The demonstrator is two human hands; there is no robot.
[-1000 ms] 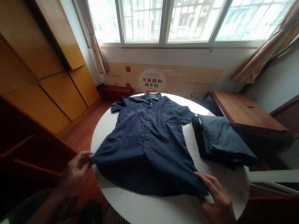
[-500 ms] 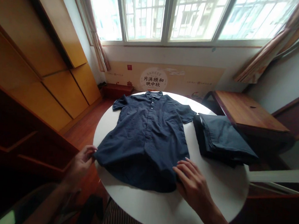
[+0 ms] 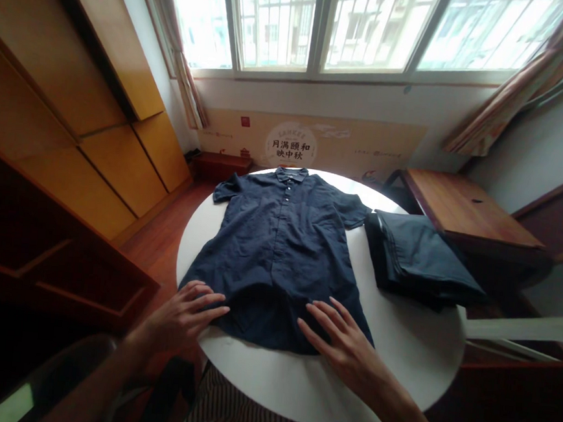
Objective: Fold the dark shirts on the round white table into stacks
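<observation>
A dark navy short-sleeved shirt (image 3: 279,243) lies front side up on a round white table (image 3: 395,376), its collar toward the window and its buttons down the middle. My left hand (image 3: 195,311) rests at the lower left corner of the hem, fingers stretched out over the cloth. On the lower right part of the shirt lies my right hand (image 3: 342,336), its fingers spread flat. Between the hands the hem area shows a low fold. Right of the shirt sits a folded stack of dark cloth (image 3: 424,258), apart from both hands.
A wooden desk (image 3: 471,206) stands behind the table at the right. Yellow-brown cabinets (image 3: 113,172) line the left wall. Beyond the table are a printed banner (image 3: 340,144) and a barred window (image 3: 374,30). A dark red wooden panel (image 3: 58,252) is at the left.
Both hands have let go of the hem edges and now lie flat on the shirt. My left hand moved right, onto the cloth. The lower right hem has spread outward.
</observation>
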